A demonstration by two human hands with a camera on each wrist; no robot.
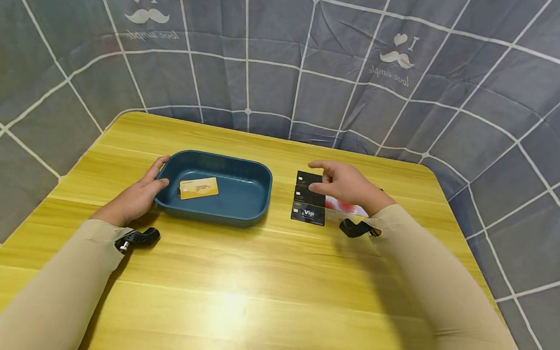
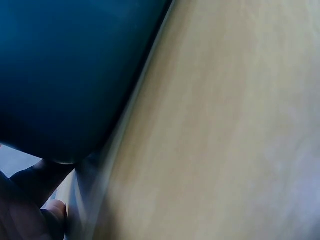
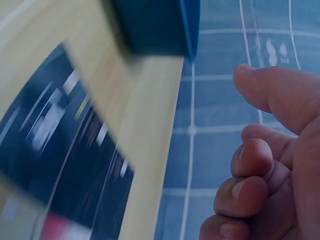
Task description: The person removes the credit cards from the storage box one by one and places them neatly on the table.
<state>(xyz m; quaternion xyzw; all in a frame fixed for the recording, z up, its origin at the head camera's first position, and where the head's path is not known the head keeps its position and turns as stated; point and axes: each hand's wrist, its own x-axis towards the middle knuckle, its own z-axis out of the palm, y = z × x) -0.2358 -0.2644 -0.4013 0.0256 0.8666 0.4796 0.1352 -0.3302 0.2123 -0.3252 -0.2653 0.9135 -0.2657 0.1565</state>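
My left hand [image 1: 135,197] grips the left end of a dark blue rectangular tray [image 1: 259,195], thumb over the rim and fingers along the outer side. Inside the tray lies a gold card [image 1: 199,188], with a dark edge peeking out at its left. My right hand [image 1: 349,185] hovers over several cards on the table. Its thumb sticks out and the other fingers are loosely curled, with nothing held between them in the right wrist view. Black VIP cards [image 1: 308,214] overlap in a column; red-and-white cards [image 1: 338,205] beside them are partly hidden beneath the right hand.
The yellow wood-grain table [image 1: 232,296] carries the tray and the cards. A grey curtain [image 1: 279,50] with white grid lines hangs behind the table and around its sides. Each wrist wears a black camera mount [image 1: 354,228].
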